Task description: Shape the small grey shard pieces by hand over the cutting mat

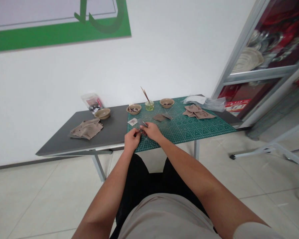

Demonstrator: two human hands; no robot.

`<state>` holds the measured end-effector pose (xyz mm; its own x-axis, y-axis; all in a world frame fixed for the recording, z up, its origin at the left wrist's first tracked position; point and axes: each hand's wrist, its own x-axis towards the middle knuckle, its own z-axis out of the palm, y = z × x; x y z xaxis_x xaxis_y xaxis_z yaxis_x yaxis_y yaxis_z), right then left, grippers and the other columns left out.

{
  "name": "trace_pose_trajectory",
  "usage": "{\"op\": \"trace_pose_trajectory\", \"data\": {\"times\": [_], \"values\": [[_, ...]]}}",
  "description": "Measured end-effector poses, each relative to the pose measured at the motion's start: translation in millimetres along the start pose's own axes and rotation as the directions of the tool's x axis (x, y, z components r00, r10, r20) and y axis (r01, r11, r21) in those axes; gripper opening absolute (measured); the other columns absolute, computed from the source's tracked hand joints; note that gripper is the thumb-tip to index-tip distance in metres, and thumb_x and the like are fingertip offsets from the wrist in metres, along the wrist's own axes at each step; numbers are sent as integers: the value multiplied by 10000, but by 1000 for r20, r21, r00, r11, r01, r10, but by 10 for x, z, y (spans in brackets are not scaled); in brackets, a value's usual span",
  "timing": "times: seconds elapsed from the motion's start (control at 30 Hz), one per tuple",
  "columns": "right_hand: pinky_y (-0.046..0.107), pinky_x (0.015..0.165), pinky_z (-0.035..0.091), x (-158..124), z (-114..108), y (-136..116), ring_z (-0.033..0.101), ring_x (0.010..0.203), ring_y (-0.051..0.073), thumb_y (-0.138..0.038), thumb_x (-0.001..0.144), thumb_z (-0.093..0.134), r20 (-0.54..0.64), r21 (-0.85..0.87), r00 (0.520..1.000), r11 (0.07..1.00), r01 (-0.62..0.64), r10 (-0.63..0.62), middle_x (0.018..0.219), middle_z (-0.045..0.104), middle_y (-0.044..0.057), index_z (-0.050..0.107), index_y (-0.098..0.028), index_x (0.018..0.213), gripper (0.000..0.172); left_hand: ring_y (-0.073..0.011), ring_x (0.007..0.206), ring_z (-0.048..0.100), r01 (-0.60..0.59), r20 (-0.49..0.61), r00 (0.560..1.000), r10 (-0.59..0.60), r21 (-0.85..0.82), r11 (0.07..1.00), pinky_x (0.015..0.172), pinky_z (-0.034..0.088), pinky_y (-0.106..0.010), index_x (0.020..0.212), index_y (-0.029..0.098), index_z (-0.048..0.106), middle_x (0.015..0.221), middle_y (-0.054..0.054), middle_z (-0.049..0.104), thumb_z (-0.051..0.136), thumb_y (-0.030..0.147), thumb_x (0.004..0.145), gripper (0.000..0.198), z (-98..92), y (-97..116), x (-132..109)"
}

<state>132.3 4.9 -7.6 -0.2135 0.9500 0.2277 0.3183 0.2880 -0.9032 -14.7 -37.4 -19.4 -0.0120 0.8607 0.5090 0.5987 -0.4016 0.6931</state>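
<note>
My left hand (133,138) and my right hand (151,130) meet over the front edge of a green cutting mat (189,127). The right fingers are closed on a small grey square sheet (141,122) that looks like sandpaper. My left fingertips pinch together close against the right ones; whatever small thing sits between them is too small to make out. Just beyond the hands lies a white square with a dark smudge (133,121). To their right rest a brown square sheet (158,117) and a grey one (167,116).
Along the back stand a bowl of small dark pieces (134,109), a glass jar (149,106) holding thin brushes or sticks, and another bowl (166,103). Left are a third bowl (102,113), a brown cloth (87,128) and a plastic bag (92,102). Right are a crumpled cloth (198,112) and clear plastic (214,103).
</note>
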Motion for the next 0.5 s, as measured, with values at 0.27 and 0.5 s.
{"op": "trace_pose_trajectory", "data": {"times": [0.27, 0.5], "values": [[269, 624, 470, 111, -18, 218, 609, 668, 154, -344, 845, 564, -136, 319, 988, 947, -28, 75, 772, 662, 41, 657, -161, 868, 206, -138, 736, 586, 53, -29, 998, -58, -153, 987, 680, 467, -247, 803, 195, 630, 799, -4, 637, 647, 272, 768, 86, -41, -33, 93], [261, 646, 449, 61, -50, 185, 531, 639, 126, -352, 721, 680, -197, 430, 978, 902, 31, 60, 693, 612, -12, 614, -169, 765, 200, -156, 742, 648, 183, -17, 980, -197, -290, 939, 757, 506, -294, 928, 197, 675, 832, -19, 711, 675, 263, 742, 198, 25, -93, 106]]}}
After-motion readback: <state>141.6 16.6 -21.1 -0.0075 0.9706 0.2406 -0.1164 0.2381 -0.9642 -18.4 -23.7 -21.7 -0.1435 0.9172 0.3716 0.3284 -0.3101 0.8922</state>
